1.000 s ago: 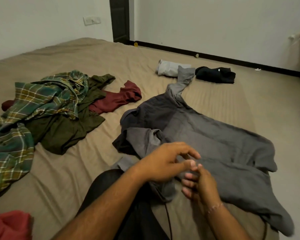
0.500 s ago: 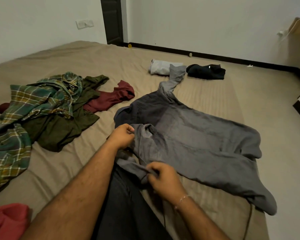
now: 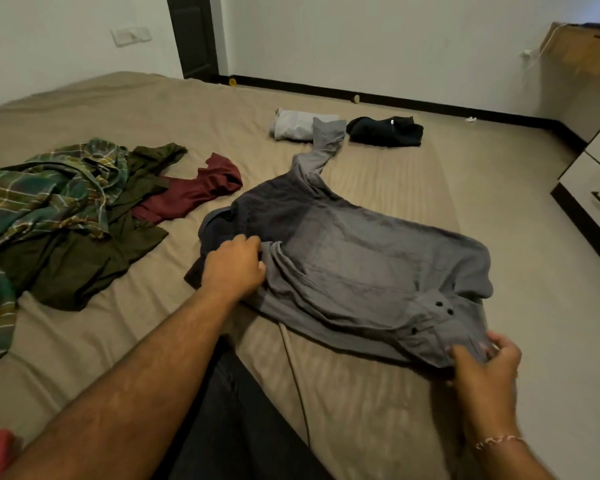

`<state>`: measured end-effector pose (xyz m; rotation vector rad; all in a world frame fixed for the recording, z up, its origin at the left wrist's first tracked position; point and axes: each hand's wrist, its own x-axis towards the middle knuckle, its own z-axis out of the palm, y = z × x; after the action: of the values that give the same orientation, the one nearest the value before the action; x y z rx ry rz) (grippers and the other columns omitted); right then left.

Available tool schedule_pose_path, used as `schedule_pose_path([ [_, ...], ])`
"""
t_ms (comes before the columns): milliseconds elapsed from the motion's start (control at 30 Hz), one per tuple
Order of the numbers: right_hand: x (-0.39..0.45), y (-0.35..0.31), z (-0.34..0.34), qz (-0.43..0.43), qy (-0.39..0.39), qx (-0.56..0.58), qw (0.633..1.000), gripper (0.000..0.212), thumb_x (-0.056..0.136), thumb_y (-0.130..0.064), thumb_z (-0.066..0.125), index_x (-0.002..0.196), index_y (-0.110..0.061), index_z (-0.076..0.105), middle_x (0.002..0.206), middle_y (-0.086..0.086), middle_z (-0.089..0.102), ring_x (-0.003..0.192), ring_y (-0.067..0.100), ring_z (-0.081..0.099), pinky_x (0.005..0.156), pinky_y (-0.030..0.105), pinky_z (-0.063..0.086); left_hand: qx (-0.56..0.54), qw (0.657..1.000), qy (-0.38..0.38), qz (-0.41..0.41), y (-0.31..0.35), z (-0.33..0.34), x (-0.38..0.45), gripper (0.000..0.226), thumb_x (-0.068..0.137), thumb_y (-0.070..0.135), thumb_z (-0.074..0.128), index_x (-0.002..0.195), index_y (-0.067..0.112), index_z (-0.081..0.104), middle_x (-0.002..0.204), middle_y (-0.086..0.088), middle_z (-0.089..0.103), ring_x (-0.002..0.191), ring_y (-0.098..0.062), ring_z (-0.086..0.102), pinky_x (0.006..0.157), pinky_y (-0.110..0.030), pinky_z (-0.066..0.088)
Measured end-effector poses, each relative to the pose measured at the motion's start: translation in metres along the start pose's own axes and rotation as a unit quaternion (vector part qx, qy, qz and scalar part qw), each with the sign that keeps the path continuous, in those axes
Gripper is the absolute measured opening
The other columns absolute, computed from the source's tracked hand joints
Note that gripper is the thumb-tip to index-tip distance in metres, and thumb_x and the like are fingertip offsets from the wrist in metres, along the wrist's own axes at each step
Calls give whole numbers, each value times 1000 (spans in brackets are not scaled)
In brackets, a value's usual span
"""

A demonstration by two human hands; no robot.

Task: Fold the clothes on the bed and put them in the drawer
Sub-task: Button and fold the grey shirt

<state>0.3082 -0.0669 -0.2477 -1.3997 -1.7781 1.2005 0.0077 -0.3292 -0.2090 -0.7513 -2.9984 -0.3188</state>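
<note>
Grey cloth of the shirt (image 3: 354, 265) lies spread across the bed (image 3: 378, 188) in front of me, one sleeve trailing away toward the two folded bundles (image 3: 303, 124) near the far edge. My left hand (image 3: 234, 268) has its fingers curled into the shoulder end, pinning it, while my right hand (image 3: 484, 367) pinches the buttoned cuff between thumb and fingers, so the near sleeve is stretched out for a fold. Plaid (image 3: 45, 192), olive (image 3: 84, 258) and maroon (image 3: 194, 192) pieces wait heaped to my left, unfolded. A drawer (image 3: 593, 199) stands shut beside the bed on my right.
</note>
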Motion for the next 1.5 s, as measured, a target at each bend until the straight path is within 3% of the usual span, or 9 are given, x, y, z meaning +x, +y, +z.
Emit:
schedule_pose_path([
  [233,18,-22,18,-366,-48,-232,900,65,93,-34,70,150,-18,44,153,11,43,141,33,39,117,53,32,-91,996,21,6,10,19,21,69,98,35,63,155,12,32,143,-15,46,131,-36,44,105,-52,46],
  [433,69,-3,30,-495,-193,-423,734,31,97,-48,51,118,-34,69,145,-4,55,142,24,44,122,53,21,-72,996,52,2,-10,38,36,21,103,37,55,98,17,63,104,-7,59,98,-29,58,84,-47,49],
  [567,80,-13,20,-487,-93,-390,776,16,89,-39,51,85,-26,61,85,-3,61,89,28,63,106,50,35,-96,993,67,-16,-15,42,38,22,105,41,48,92,23,49,86,0,61,76,-27,59,68,-43,46],
  [733,99,-29,15,-431,19,-429,794,6,86,-24,76,89,-27,71,82,-1,58,87,29,55,82,43,36,-50,997,58,-7,-9,57,42,21,107,40,45,96,23,43,78,-1,58,64,-25,50,60,-40,40],
  [967,59,-45,38,-522,-72,-352,773,39,93,-34,60,126,-15,67,133,11,58,124,31,53,112,54,39,9,995,97,2,-7,62,47,13,97,36,62,95,26,54,91,0,63,88,-27,58,81,-46,40],
  [1100,23,-39,49,-482,-236,-420,732,88,85,-72,53,160,-34,28,169,1,18,156,25,16,126,57,14,-5,974,152,169,17,42,36,32,87,40,64,117,27,61,118,2,58,111,-24,55,89,-45,41],
  [1200,35,-22,47,-404,-288,-509,703,114,75,-83,48,160,-43,-15,171,-3,-19,157,25,-19,123,64,-12,-15,940,-59,335,31,36,10,71,87,64,57,149,33,43,155,2,39,143,-18,38,112,-45,38],
  [1300,46,-19,39,-363,-271,-536,713,110,84,-67,57,160,-40,-17,172,-2,-17,158,26,-17,123,63,-12,144,892,-283,321,24,46,-14,108,83,72,51,161,41,-15,170,8,-20,157,-16,-13,128,-52,1],
  [1500,45,-16,28,-356,-234,-547,721,86,102,-23,47,162,-37,-12,173,-4,-12,159,21,-15,124,61,-10,256,870,-246,342,11,32,0,74,107,40,28,156,45,-26,168,6,-27,158,-19,-18,126,-58,-4],
])
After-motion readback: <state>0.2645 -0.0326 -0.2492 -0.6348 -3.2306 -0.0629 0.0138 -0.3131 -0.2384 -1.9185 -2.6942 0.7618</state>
